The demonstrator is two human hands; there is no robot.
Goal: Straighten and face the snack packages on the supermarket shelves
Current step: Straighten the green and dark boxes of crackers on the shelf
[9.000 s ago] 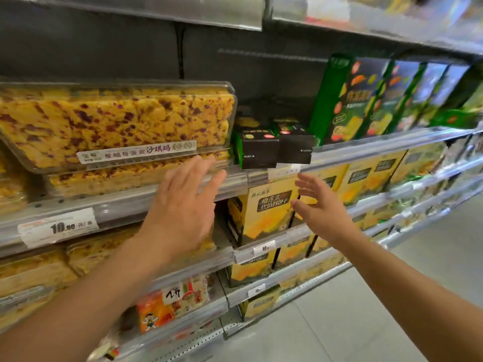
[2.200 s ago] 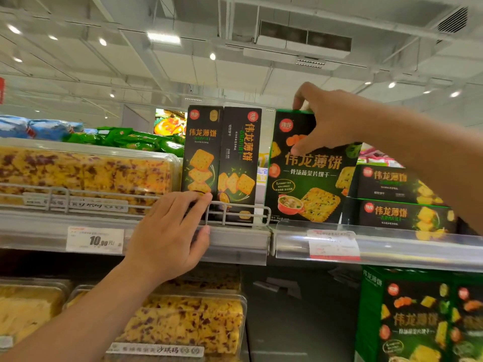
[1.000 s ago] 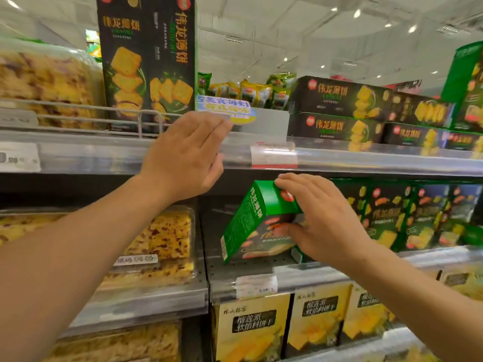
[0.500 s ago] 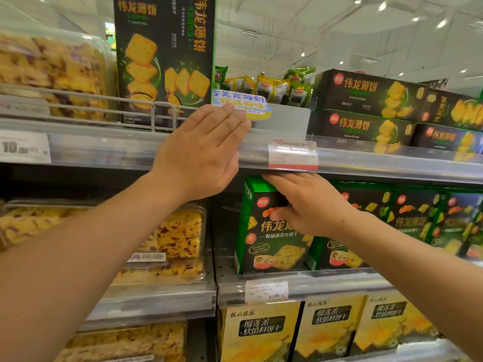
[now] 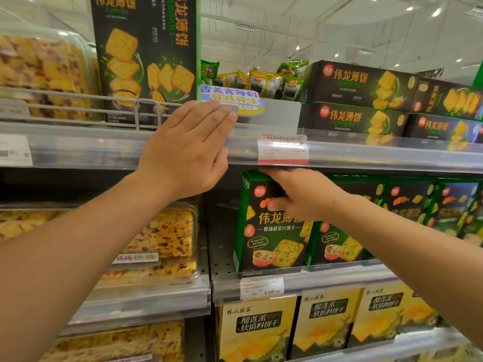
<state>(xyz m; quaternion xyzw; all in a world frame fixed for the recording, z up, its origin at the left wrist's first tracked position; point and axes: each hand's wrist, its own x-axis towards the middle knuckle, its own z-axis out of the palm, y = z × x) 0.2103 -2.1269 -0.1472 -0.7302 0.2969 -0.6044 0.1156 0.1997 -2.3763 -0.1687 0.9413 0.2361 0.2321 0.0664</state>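
Note:
A green cracker box (image 5: 269, 231) stands upright at the left end of its row on the middle shelf, front facing out. My right hand (image 5: 303, 194) grips its top, thumb on the front face, fingers over the top edge under the shelf above. More green boxes (image 5: 407, 205) of the same kind line up to its right. My left hand (image 5: 188, 150) lies flat, fingers straight, against the clear front rail (image 5: 366, 152) of the upper shelf, holding nothing.
Two tall dark cracker boxes (image 5: 146, 56) stand behind a wire guard on the upper shelf; flat dark boxes (image 5: 360, 100) are stacked at right. Clear tubs of yellow cake (image 5: 162, 236) fill the left bays. Yellow durian boxes (image 5: 258, 327) sit on the shelf below.
My right hand brought the green box down from the upper shelf, swung it upright and set it at the left end of the middle row. My left hand stayed on the upper rail.

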